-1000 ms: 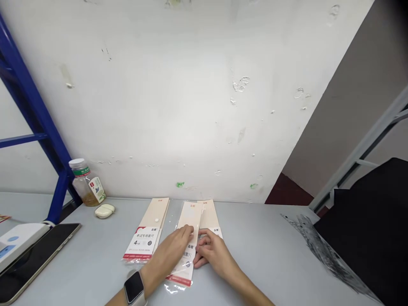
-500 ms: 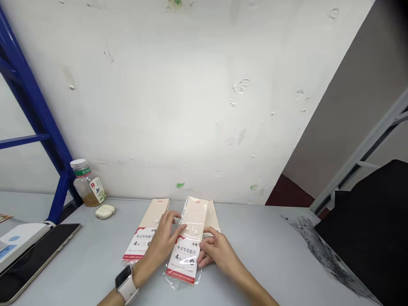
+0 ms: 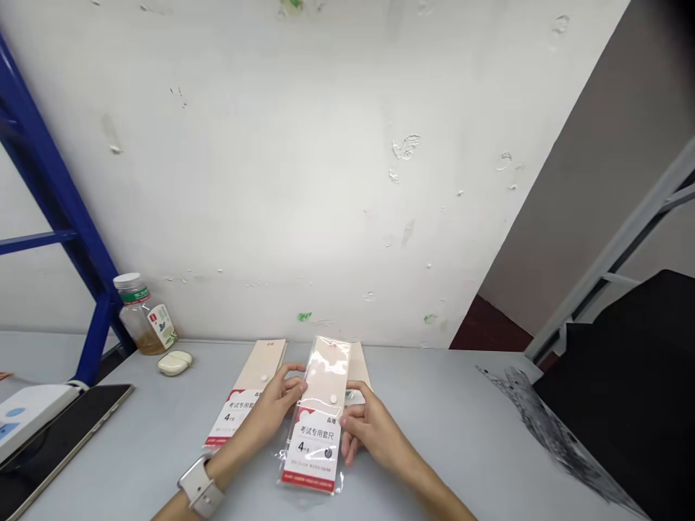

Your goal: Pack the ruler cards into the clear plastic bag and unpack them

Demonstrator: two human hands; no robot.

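In the head view a ruler set packet (image 3: 313, 441), a beige snap pouch with a red-and-white printed label inside a clear plastic sleeve, is tilted slightly in front of me. My left hand (image 3: 276, 405) pinches its left edge, thumb and bent fingers against the plastic. On the opposite edge, my right hand (image 3: 370, 425) grips with thumb and fingers. Behind it, a second beige pouch (image 3: 359, 365) shows only in part. To the left lies a stack of similar packets (image 3: 259, 365), partly covered by my left hand and forearm.
A clear jar with a white lid (image 3: 142, 315) and a cream earbud case (image 3: 174, 362) stand at the back left. Nearer are a tablet (image 3: 65, 441) and a white box (image 3: 32, 409). A black object (image 3: 624, 391) and crumpled dark plastic (image 3: 548, 427) occupy the right side.
My left thumb has drawn back from the packet's front to its left edge. The packet has turned a little more upright. The view has shifted slightly.
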